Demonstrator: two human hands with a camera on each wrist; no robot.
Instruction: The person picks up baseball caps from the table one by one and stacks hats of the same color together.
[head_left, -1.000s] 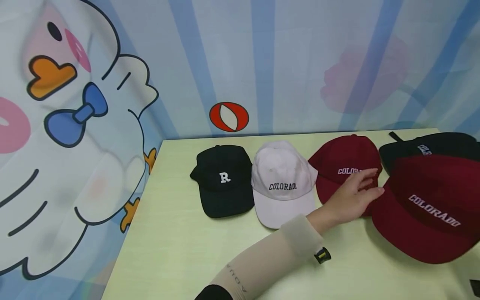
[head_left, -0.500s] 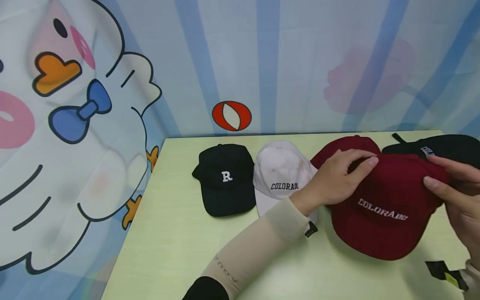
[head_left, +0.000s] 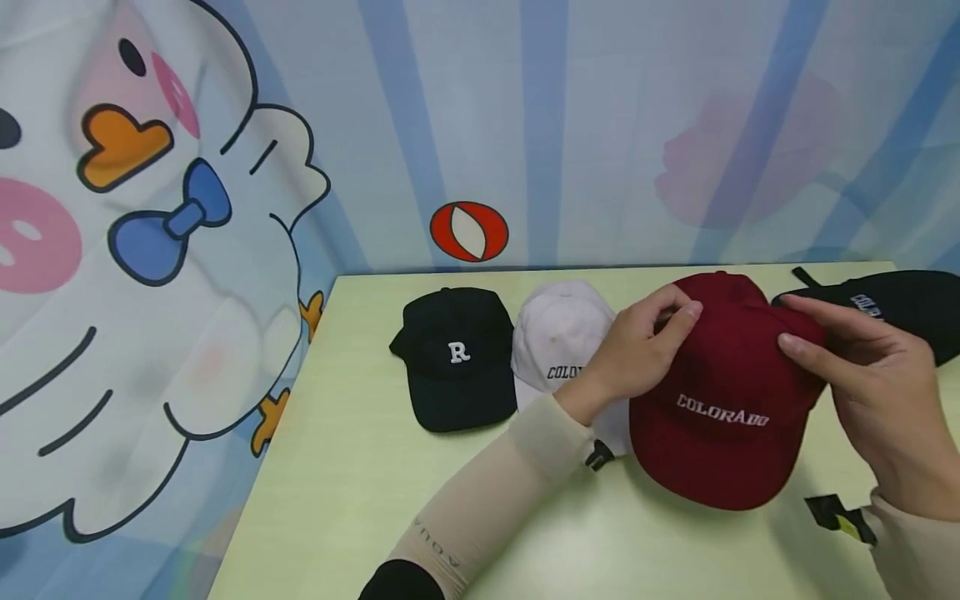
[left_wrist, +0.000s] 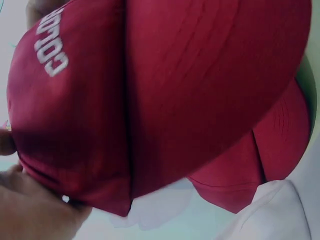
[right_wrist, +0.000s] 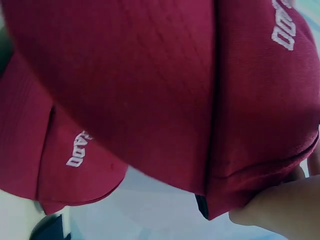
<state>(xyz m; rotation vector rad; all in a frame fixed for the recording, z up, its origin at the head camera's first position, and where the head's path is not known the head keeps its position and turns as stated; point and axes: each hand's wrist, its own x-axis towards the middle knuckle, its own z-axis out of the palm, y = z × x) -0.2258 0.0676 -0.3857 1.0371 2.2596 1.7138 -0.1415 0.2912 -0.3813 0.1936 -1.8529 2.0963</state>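
A dark red cap (head_left: pixel 720 400) lettered COLORADO is held between both hands just above the pale green table (head_left: pixel 352 475). My left hand (head_left: pixel 645 346) grips the left side of its crown. On the crown's right side, my right hand (head_left: pixel 862 375) pinches the fabric. Another red cap (left_wrist: pixel 270 150) lies under it on the table and also shows in the right wrist view (right_wrist: pixel 40 150); the head view hides it. Part of my left hand (left_wrist: pixel 30 210) and my right hand (right_wrist: pixel 280 210) show at the cap's rim.
A black cap with a white R (head_left: pixel 453 354) and a white COLORADO cap (head_left: pixel 558 333) lie in a row to the left. Another black cap (head_left: pixel 892 304) lies at the far right. A cartoon curtain (head_left: pixel 187 208) closes the back and left sides.
The red cap has moved left, over the other red cap. My right hand came into view holding it, and my left hand went from the lying red cap to the held cap's crown.
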